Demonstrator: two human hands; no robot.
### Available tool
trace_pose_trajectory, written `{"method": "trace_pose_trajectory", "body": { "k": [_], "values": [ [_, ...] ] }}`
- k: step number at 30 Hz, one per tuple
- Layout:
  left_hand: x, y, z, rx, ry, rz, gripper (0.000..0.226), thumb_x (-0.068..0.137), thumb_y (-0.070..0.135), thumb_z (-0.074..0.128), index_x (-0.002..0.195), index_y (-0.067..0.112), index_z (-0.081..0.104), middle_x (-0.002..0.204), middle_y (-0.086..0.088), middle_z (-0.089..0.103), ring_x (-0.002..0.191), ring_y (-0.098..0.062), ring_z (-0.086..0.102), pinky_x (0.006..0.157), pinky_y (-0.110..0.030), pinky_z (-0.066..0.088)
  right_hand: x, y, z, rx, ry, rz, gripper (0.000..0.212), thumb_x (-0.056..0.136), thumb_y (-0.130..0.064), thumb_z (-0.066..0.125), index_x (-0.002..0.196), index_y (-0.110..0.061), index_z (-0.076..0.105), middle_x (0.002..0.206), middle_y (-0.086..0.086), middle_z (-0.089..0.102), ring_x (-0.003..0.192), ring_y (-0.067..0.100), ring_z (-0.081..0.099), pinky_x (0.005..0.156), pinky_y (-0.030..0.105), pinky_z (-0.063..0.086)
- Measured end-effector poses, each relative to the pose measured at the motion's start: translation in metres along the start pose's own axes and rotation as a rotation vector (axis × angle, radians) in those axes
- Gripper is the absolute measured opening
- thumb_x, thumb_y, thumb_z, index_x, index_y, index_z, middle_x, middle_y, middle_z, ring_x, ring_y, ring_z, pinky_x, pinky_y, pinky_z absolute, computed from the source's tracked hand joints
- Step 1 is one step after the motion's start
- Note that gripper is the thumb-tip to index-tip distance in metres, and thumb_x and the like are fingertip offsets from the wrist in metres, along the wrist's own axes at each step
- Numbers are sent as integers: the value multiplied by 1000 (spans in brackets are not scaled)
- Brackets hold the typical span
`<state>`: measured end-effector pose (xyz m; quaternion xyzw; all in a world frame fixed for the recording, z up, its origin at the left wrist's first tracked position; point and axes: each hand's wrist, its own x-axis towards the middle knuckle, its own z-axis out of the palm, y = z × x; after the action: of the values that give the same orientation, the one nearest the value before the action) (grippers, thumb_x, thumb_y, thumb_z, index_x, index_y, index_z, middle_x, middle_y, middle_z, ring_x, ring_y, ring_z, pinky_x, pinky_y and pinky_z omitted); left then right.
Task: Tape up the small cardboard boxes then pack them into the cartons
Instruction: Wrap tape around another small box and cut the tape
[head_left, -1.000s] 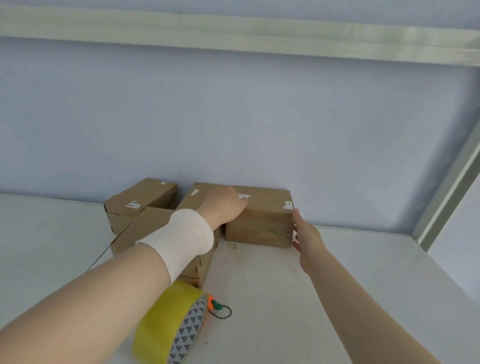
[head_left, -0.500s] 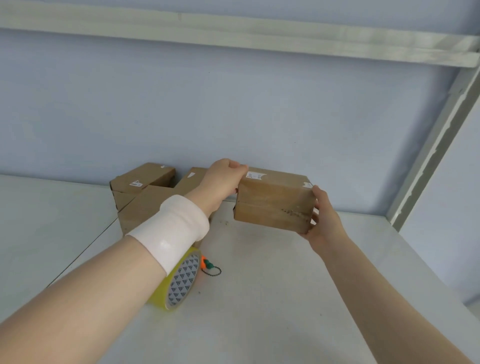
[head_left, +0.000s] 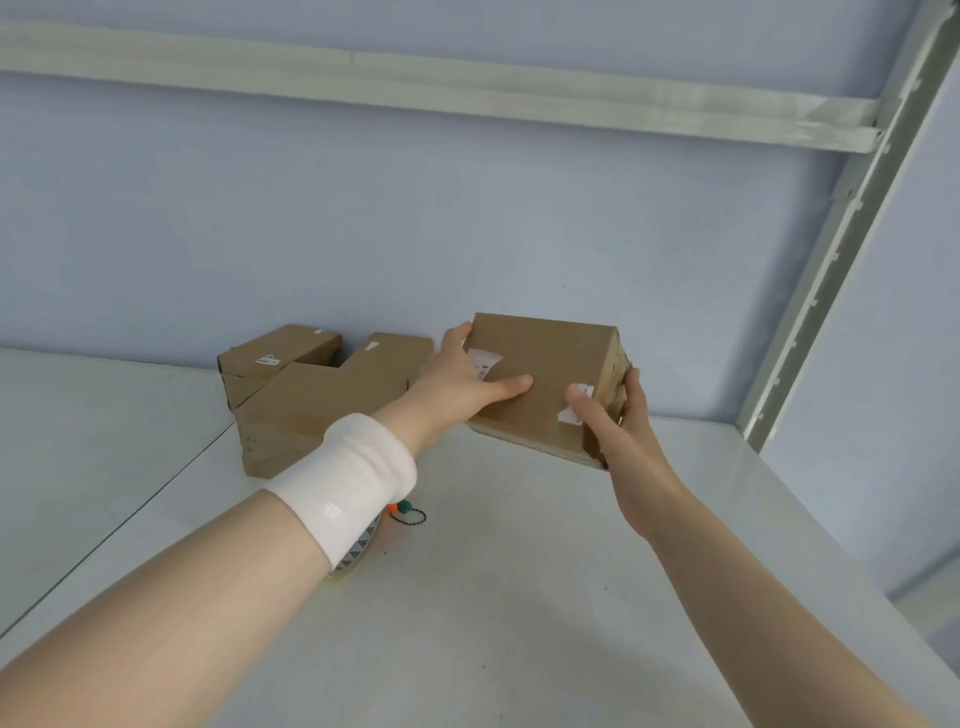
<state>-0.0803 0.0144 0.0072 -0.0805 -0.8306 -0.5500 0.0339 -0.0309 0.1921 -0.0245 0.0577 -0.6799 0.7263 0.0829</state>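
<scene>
At centre frame, above the white bench (head_left: 519, 597): small cardboard box (head_left: 550, 374), tilted, clamped between left hand (head_left: 462, 384) and right hand (head_left: 618, 421); more boxes (head_left: 317, 400) behind at left.

Plain brown small cardboard box (head_left: 545, 379), with white label scraps. Three more brown cardboard boxes (head_left: 311, 410) behind, one bearing a white printed sticker. White knitted wristband (head_left: 348, 483). Yellow tape roll (head_left: 358, 556), its core printed with grey triangles. Orange and green beads (head_left: 399, 506) on black chain. White tabletop (head_left: 467, 597); pale blue wall (head_left: 415, 218).
</scene>
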Motion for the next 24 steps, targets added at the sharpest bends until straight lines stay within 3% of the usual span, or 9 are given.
{"method": "trace_pose_trajectory", "body": {
  "k": [3,5,7,9,13,16,20,22,24],
  "values": [
    [-11,6,-1,-60,-77,-65,115,58,67,73,148,29,13,150,2,31,134,-21,36,112,-45,28,-3,1,0,-221,126,-109,104,74,-30,76,148,-34,3,140,-9,33,129,8,38,93,21,37],
    [-17,14,-3,-268,-181,-184,117,42,82,64,140,25,36,139,-1,47,127,-22,44,104,-55,33,-8,1,2,-519,174,-349,111,68,-27,80,147,-32,3,135,-6,27,128,7,29,96,22,33],
    [-18,19,-5,-535,-225,-282,100,38,80,66,118,22,57,117,-5,59,108,-25,59,86,-56,49,-12,-1,7,-796,191,-594,115,60,-25,83,146,-30,7,138,4,30,128,16,32,99,32,35],
    [-20,19,-4,-671,-202,-333,87,42,72,72,110,18,63,110,-10,64,93,-27,68,73,-48,56,-14,-1,11,-1010,220,-815,110,56,-23,81,145,-23,18,140,14,37,127,25,36,97,40,36],
    [-26,17,-2,-634,-230,-404,73,60,64,73,114,15,64,105,-9,71,93,-23,70,72,-39,57,-19,2,13,-1258,178,-1069,96,56,-19,72,141,-15,26,137,16,41,119,31,45,93,42,36],
    [-30,19,-8,-563,-251,-420,77,52,65,74,108,14,67,99,-8,73,90,-23,70,75,-40,57,-23,6,11,-1408,86,-1167,92,58,-15,67,141,-16,27,140,13,33,120,33,47,94,44,37],
    [-39,14,-6,-522,-142,-380,44,68,51,74,98,18,69,85,-2,72,75,-15,70,65,-30,55,-30,6,6,-1307,-75,-1121,82,73,-35,67,141,-17,26,143,9,42,126,26,45,100,41,36],
    [-43,6,-7,-547,-126,-347,40,73,47,70,102,19,68,92,-2,72,78,-15,70,64,-28,55,-36,4,4,-987,-67,-868,75,82,-48,57,144,-23,23,142,-3,42,128,15,41,104,34,32],
    [-48,-1,-7,-589,-151,-320,47,78,44,65,116,17,64,114,-9,67,103,-23,65,81,-34,54,-38,-1,1,-620,48,-475,67,88,-57,46,146,-33,22,145,-16,31,135,3,30,111,30,25]
  ]
}}
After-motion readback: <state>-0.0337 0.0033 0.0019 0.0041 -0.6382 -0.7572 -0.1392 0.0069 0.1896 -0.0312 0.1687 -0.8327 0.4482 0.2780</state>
